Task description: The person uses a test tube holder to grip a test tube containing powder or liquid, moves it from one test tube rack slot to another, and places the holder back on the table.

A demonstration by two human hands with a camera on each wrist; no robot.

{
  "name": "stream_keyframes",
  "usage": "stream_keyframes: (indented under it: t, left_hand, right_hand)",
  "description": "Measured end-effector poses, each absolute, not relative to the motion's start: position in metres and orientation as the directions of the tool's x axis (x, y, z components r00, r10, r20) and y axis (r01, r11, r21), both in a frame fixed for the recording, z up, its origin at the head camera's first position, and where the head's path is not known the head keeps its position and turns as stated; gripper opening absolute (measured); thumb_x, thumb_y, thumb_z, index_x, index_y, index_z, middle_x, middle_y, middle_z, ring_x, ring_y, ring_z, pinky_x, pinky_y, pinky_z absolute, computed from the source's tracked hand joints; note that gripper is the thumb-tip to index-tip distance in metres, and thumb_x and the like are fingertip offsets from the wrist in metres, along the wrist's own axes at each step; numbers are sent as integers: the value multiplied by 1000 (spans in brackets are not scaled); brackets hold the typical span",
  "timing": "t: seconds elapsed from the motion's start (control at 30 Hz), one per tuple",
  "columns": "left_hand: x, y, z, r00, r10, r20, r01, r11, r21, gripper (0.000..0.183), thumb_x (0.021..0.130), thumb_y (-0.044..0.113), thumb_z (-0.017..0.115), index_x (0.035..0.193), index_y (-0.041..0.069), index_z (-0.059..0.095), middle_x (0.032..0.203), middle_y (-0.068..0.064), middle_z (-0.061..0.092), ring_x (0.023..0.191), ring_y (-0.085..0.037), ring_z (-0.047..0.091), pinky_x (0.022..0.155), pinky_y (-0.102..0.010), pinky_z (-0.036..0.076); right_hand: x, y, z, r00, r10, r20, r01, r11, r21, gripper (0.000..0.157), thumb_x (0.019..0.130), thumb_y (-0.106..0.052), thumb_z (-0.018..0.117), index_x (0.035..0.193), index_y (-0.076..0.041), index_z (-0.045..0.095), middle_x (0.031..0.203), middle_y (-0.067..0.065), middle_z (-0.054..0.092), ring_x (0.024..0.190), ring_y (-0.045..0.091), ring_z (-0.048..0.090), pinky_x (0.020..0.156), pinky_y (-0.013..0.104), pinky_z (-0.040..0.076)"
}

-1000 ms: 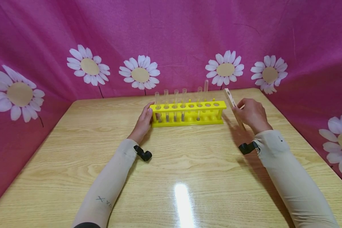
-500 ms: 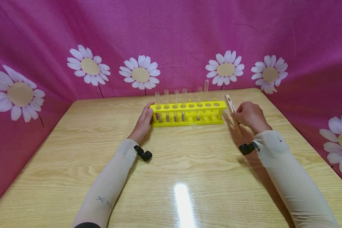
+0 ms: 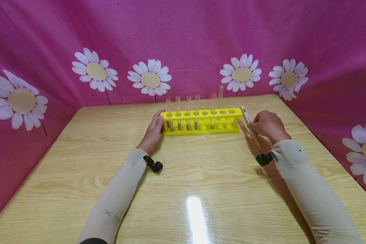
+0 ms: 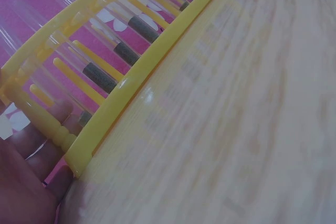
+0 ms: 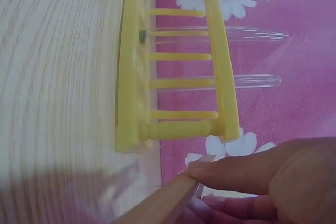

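Observation:
A yellow test tube rack point(image 3: 183, 118) stands upright on the table. My left hand point(image 3: 154, 130) grips its left end post, fingers curled behind it in the left wrist view. Several glass test tubes point(image 3: 197, 101) stand in the holes, with dark grey matter point(image 4: 98, 77) at their bottoms. One clear tube point(image 5: 257, 81) sits upside down on a rear peg towards the right. My right hand point(image 3: 269, 125) pinches a wooden test tube holder point(image 5: 163, 200) between thumb and fingers. The holder slants, its far end right at the rack's right end in the head view.
The wood-grain table point(image 3: 170, 176) reaches back to a pink cloth point(image 3: 189, 40) with white daisies, which hangs behind and at both sides. A bright light reflection point(image 3: 196, 217) lies near the front. Small black wrist mounts point(image 3: 153, 164) stick out from both sleeves.
My right hand has lowered slightly with the wooden test tube holder, whose far end has dropped beside the rack's right end. The left hand and the rack have not moved.

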State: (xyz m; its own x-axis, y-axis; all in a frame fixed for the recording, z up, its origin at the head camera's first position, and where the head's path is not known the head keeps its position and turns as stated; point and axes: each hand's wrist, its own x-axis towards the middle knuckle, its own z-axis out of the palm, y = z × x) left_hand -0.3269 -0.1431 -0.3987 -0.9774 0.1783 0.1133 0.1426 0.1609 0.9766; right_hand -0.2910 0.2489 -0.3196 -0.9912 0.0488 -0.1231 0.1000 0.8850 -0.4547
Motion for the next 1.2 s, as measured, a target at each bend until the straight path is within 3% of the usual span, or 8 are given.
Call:
stream_keyframes:
  t: [0.5,0.63,0.87,1.2]
  left_hand:
    - [-328,-142,-404,-973,167,161,187,157,970,51,104,47,27,151,27,28,144,-7,39,127,-21,36,112,-40,26]
    - [-328,-143,-403,-973,177,151,179,155,972,52,103,49,26,151,30,27,147,-5,36,129,-20,34,113,-40,24]
    - [-309,-139,-378,-978,189,94,127,173,977,48,107,35,25,153,22,24,153,-8,30,135,-23,30,114,-40,21]
    - [-307,-138,-376,-972,205,112,145,153,978,49,107,34,25,153,19,23,151,-10,31,135,-23,31,114,-40,22]
  right_hand:
    - [-294,251,-326,-985,37,-170,115,873,-473,27,92,-19,63,98,7,65,82,16,63,73,28,54,60,30,49]
    - [-295,252,-327,-984,24,-175,102,887,-451,26,91,-18,62,95,7,65,80,16,63,72,27,53,59,29,46]
    - [-296,253,-329,-975,25,-220,126,880,-459,28,92,-19,63,100,8,63,82,16,61,76,29,52,62,30,45]
    - [-298,255,-333,-971,6,-238,112,893,-436,26,89,-17,64,98,8,64,81,16,60,74,27,51,61,29,45]
